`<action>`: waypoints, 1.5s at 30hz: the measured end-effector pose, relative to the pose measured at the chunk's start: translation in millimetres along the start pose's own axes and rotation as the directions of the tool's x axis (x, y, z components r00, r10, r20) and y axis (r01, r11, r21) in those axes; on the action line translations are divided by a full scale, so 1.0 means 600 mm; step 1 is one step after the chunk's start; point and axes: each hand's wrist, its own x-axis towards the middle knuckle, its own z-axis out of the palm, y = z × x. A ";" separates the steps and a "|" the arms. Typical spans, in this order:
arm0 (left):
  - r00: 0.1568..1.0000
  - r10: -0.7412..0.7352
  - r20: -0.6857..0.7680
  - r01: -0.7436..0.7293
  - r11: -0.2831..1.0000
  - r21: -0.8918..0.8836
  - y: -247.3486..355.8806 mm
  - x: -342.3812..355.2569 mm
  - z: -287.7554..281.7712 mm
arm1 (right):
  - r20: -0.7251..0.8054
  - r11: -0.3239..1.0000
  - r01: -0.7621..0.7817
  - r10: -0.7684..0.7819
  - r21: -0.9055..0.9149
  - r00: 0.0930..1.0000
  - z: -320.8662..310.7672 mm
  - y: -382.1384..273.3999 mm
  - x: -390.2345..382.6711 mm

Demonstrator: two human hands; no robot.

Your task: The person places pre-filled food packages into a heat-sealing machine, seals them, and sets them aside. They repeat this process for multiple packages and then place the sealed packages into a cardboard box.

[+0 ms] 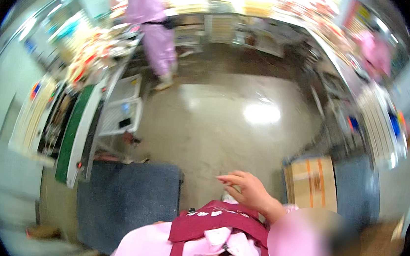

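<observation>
My right hand (241, 189) is raised in front of my maroon apron (195, 226), fingers loosely curved and apart, with nothing visible in it. My left hand is almost wholly hidden behind my pink-sleeved body; only a sliver of skin shows at the apron's left side. A blue-grey padded surface (126, 204) lies at my front left, and another (355, 184) at my right carries a cardboard box (311, 182) with orange bands.
A conveyor with a green belt (78, 125) runs along the left. Metal tables (332, 59) piled with goods form a U around the wet floor (224, 130). A person in pink (152, 39) stands at the left bench; another (372, 55) at the right. White crates (122, 115) sit under the left bench.
</observation>
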 end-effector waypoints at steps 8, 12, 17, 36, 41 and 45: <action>0.931 -0.327 -0.161 0.255 0.899 -0.356 0.156 0.053 -0.039 | 0.228 0.994 -0.067 0.044 0.092 0.973 -0.021 0.169 0.272; 0.888 -0.426 -0.174 0.313 0.837 -0.450 0.190 0.136 -0.058 | 0.253 0.997 0.079 -0.074 -0.012 0.965 -0.015 0.221 0.465; 0.851 -0.496 -0.174 0.372 0.802 -0.467 0.180 0.301 -0.118 | 0.277 0.997 0.076 -0.064 -0.033 0.959 0.018 0.271 0.695; 0.815 -0.385 -0.434 -0.099 0.645 -0.758 0.407 0.424 -1.008 | 0.161 0.834 0.552 -0.543 -0.008 0.824 0.272 0.203 1.678; 0.721 -0.475 -0.505 -0.315 0.424 -0.849 0.420 0.434 -1.163 | -0.173 0.834 0.540 -0.551 -0.110 0.816 0.385 0.113 1.990; 0.663 -0.544 -0.514 -0.312 0.423 -0.851 0.418 0.438 -1.227 | -0.213 0.805 0.505 -0.577 -0.310 0.789 0.458 0.093 2.120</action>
